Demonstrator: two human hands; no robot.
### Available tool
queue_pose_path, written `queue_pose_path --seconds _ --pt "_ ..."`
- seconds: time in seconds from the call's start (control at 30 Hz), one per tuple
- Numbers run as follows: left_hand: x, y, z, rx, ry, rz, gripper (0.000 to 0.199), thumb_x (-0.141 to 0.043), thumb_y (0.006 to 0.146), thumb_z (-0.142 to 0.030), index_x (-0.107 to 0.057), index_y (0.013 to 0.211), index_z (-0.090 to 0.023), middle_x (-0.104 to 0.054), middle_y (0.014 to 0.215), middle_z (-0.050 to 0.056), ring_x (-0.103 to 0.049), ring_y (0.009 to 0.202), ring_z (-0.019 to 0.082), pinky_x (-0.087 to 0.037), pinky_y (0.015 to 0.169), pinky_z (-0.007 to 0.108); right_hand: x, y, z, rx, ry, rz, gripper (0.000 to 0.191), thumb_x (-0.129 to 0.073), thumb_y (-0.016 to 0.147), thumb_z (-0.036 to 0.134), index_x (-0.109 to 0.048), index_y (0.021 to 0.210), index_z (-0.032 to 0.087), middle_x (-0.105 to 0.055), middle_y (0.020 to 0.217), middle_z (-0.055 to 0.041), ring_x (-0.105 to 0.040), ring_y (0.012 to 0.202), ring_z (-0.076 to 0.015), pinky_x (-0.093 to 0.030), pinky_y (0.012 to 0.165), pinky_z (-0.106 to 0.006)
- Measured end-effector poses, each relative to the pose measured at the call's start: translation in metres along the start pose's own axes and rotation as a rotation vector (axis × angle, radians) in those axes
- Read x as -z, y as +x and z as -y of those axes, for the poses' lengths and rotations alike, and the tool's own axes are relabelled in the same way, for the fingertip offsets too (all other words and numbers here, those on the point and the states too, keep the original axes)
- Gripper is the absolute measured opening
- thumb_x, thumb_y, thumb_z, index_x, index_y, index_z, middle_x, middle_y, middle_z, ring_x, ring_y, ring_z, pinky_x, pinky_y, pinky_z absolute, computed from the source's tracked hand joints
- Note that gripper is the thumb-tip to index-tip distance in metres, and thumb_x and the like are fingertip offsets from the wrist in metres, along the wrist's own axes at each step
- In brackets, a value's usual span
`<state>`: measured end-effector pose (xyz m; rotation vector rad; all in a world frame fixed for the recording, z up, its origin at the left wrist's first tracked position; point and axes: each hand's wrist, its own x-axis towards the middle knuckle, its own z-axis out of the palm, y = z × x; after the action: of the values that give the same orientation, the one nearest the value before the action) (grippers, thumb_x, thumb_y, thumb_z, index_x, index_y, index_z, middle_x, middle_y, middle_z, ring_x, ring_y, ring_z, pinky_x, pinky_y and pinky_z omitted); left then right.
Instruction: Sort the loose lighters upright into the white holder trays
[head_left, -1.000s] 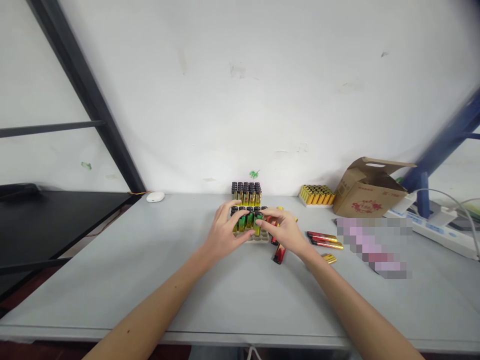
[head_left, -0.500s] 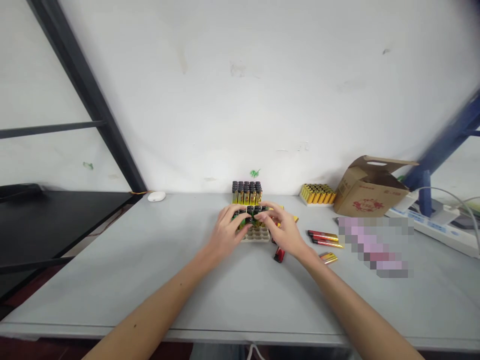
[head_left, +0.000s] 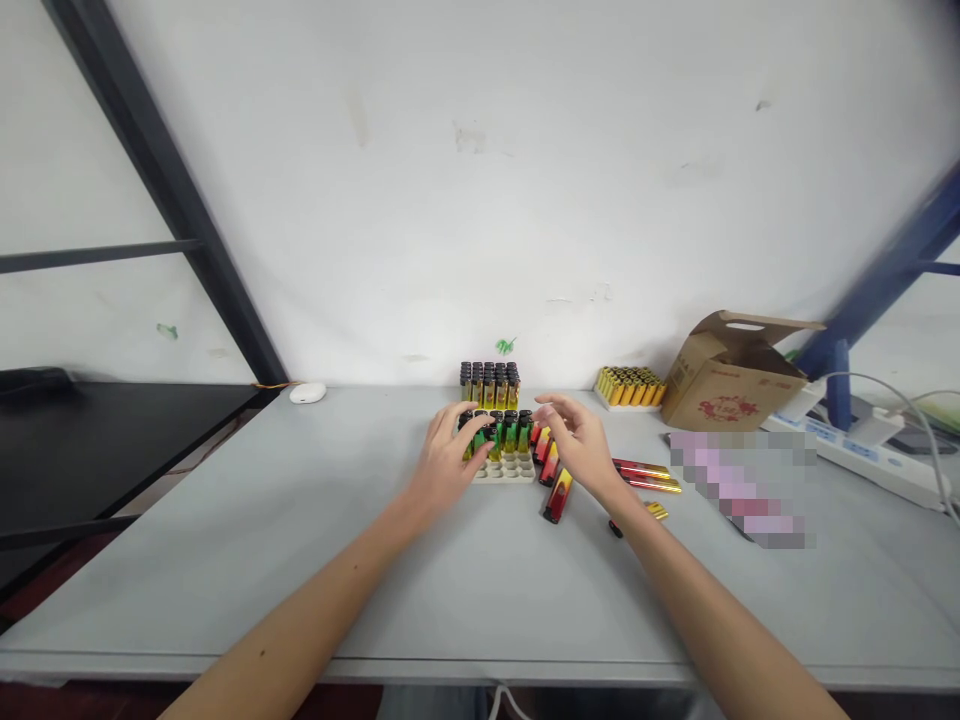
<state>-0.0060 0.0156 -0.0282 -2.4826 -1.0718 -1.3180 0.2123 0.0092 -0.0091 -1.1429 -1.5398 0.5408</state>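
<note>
Lighters of red and yellow colour (head_left: 557, 495) lie nearest, just right of lower centre. Behind them, the right hand (head_left: 589, 455) has moved away from the pale tray (head_left: 504, 479), fingers narrowly apart and seemingly empty, uncovering upright green lighters (head_left: 510, 436); the left hand (head_left: 441, 462) curves wide beside them, its grip I cannot tell. Farther, gold lighters (head_left: 490, 388) stand at centre.

Perhaps small workroom: grey table (head_left: 300, 560), lighters in trays (head_left: 504, 468), scuffed wall (head_left: 480, 200)
</note>
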Motion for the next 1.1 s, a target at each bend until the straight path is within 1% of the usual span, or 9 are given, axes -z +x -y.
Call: queue_pose_path --seconds 0.13,0.4,0.47,0.57,0.7,0.8,0.87,1.0,1.1 --pt "0.001 0.0 0.0 -0.012 -0.023 0.002 0.018 -0.054 0.092 -0.02 -0.06 0.108 -0.024 -0.051 0.125 0.009 -0.048 0.119 0.024 -0.043 0.102 0.044 0.0 0.0 -0.002 -0.004 -0.025 -0.004 0.033 -0.051 0.091 0.045 -0.065 0.105 0.019 -0.072 0.087 -0.0065 -0.067 0.078 -0.0191 -0.051 0.072 -0.032" --pt "0.004 0.002 -0.002 0.028 -0.009 0.089 0.036 -0.054 0.092 -0.026 -0.05 0.128 -0.025 -0.048 0.131 0.01 -0.045 0.124 0.026 -0.04 0.105 0.045 0.001 -0.001 -0.003 0.003 -0.118 0.006 0.033 -0.047 0.092 0.042 -0.065 0.107 0.019 -0.072 0.093 -0.0068 -0.066 0.079 -0.02 -0.051 0.067 -0.032" --pt "0.007 0.003 -0.001 0.075 0.002 0.098 0.041 -0.054 0.091 -0.029 -0.046 0.131 -0.024 -0.047 0.131 0.011 -0.045 0.124 0.027 -0.039 0.105 0.046 0.002 0.0 -0.006 0.055 -0.193 -0.027 0.03 -0.047 0.092 0.04 -0.066 0.105 0.02 -0.071 0.099 -0.0072 -0.065 0.084 -0.0213 -0.051 0.071 -0.034" --pt "0.009 0.003 0.003 0.172 0.005 0.118 0.049 -0.055 0.09 -0.034 -0.04 0.135 -0.022 -0.047 0.133 0.013 -0.044 0.126 0.028 -0.038 0.106 0.047 0.004 0.001 -0.011 0.174 -0.323 -0.063 0.026 -0.047 0.091 0.034 -0.066 0.103 0.021 -0.069 0.107 -0.0078 -0.061 0.099 -0.0243 -0.048 0.087 -0.039" --pt "0.006 0.001 0.012 0.338 -0.064 0.189 0.063 -0.058 0.087 -0.042 -0.033 0.14 -0.02 -0.045 0.138 0.013 -0.04 0.131 0.03 -0.035 0.108 0.048 0.006 0.002 -0.015 0.222 -0.428 0.036 0.027 -0.047 0.09 0.031 -0.064 0.109 0.022 -0.066 0.114 -0.0079 -0.055 0.111 -0.0258 -0.043 0.097 -0.042" --pt "0.001 -0.001 0.02 0.462 -0.148 0.24 0.061 -0.061 0.083 -0.049 -0.042 0.133 -0.019 -0.049 0.135 0.013 -0.044 0.128 0.03 -0.04 0.104 0.045 0.007 0.003 -0.018 0.216 -0.458 0.129 0.029 -0.046 0.09 0.029 -0.066 0.11 0.022 -0.063 0.118 -0.0082 -0.053 0.113 -0.0255 -0.042 0.098 -0.042" --pt "-0.004 -0.002 0.027 0.49 -0.206 0.273 0.054 -0.063 0.081 -0.05 -0.051 0.124 -0.019 -0.055 0.127 0.012 -0.051 0.121 0.029 -0.044 0.1 0.043 0.011 0.006 -0.021 0.209 -0.459 0.153 0.03 -0.045 0.091 0.029 -0.068 0.108 0.021 -0.062 0.12 -0.0089 -0.053 0.115 -0.0255 -0.041 0.1 -0.042" --pt "-0.01 -0.003 0.037 0.508 -0.327 0.3 0.05 -0.064 0.08 -0.05 -0.057 0.12 -0.02 -0.061 0.12 0.009 -0.057 0.113 0.027 -0.046 0.097 0.039 0.024 0.014 -0.029 0.164 -0.431 0.067 0.031 -0.042 0.092 0.03 -0.069 0.104 0.02 -0.065 0.115 -0.0091 -0.054 0.114 -0.0249 -0.04 0.101 -0.042" --pt "-0.008 -0.002 0.04 0.501 -0.33 0.298 0.051 -0.065 0.079 -0.051 -0.06 0.118 -0.019 -0.063 0.116 0.008 -0.059 0.11 0.028 -0.047 0.095 0.04 0.032 0.019 -0.036 0.113 -0.454 0.02 0.031 -0.042 0.091 0.029 -0.069 0.102 0.019 -0.067 0.109 -0.0095 -0.056 0.11 -0.0252 -0.04 0.099 -0.042"
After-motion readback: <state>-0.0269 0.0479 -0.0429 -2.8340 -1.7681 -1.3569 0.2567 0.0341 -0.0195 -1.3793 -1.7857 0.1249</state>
